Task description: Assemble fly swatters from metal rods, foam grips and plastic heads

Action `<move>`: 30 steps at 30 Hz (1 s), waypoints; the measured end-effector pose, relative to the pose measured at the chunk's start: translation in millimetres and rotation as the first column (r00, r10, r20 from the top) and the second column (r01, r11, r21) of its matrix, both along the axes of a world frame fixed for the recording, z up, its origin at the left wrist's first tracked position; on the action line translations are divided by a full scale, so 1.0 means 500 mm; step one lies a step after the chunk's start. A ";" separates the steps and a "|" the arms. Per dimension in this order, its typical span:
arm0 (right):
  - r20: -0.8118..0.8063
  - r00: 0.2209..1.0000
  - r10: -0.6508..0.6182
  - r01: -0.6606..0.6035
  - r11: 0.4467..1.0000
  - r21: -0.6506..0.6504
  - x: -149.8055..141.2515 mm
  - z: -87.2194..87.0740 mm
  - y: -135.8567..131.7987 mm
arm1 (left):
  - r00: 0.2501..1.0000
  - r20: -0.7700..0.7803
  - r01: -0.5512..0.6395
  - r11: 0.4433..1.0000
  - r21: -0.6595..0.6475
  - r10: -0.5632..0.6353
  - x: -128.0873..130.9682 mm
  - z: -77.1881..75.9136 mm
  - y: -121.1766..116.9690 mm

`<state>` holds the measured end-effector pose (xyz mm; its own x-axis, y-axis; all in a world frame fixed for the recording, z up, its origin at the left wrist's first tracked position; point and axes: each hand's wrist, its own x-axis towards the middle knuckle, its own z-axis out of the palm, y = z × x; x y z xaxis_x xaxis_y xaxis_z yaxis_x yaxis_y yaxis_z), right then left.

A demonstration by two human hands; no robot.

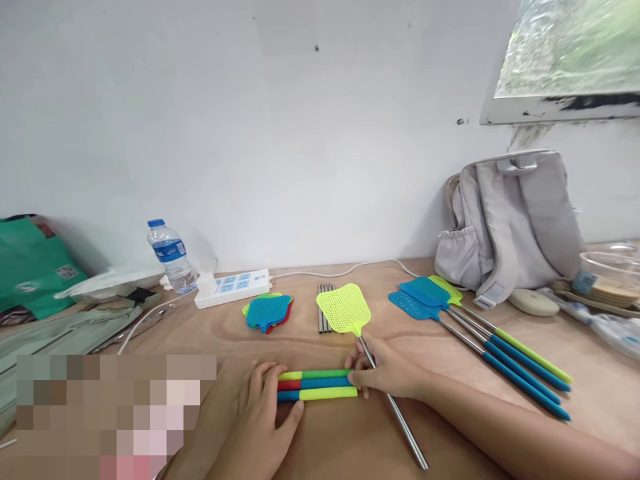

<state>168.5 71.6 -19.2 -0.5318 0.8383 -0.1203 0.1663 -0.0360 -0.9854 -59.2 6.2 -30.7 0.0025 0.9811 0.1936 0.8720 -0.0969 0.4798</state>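
Several coloured handle sleeves [327, 393] lie side by side in rows on the table, in green, yellow, blue and red. My left hand [257, 417] is curled over their left part, its thumb at the near edge. At their right end, the fingertips of my right hand [383, 370] touch the sleeves. A yellow-green fly swatter [344, 308] with a bare metal rod crosses my right hand, which is closed around the rod; part of the rod is hidden there. Beyond it lie several short metal rods [325, 320]. Loose swatter heads [269, 312] are stacked further left.
Several fly swatters with sleeved handles [525, 370] lie at right. Behind them are a grey backpack [515, 220] and a plastic cup [607, 280]. A white power strip [235, 288] and water bottle [173, 257] stand at back left, near a green bag [37, 267].
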 end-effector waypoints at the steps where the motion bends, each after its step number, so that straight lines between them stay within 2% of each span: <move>1: -0.007 1.000 0.005 -0.005 1.000 -0.001 -0.001 0.000 0.001 | 1.000 -0.002 -0.005 1.000 -0.001 0.005 0.000 0.001 0.000; 12: -0.144 0.986 -0.079 0.065 0.993 -0.097 -0.013 -0.007 0.014 | 0.995 -0.085 -0.045 0.998 0.051 0.049 0.004 0.004 0.005; 16: -0.215 0.972 -0.098 0.070 0.988 -0.134 -0.013 -0.006 0.019 | 0.993 -0.109 -0.039 0.994 0.106 0.051 0.002 0.006 0.007; 20: -0.267 0.952 -0.148 0.101 0.978 -0.181 -0.014 -0.001 0.023 | 0.991 -0.136 0.017 0.983 0.183 0.008 0.000 0.011 0.005; 25: -0.314 0.924 -0.219 0.140 0.956 -0.257 -0.012 0.002 0.030 | 0.982 -0.161 0.145 0.940 0.310 -0.098 0.004 0.014 0.001; 28: -0.348 0.919 -0.186 0.098 0.961 -0.257 -0.007 0.016 0.034 | 0.979 -0.137 0.188 0.921 0.342 -0.149 0.030 0.033 0.004; 30: -0.399 0.907 -0.137 0.046 0.972 -0.228 -0.002 0.041 0.033 | 0.984 -0.073 0.179 0.922 0.343 -0.163 0.060 0.066 0.006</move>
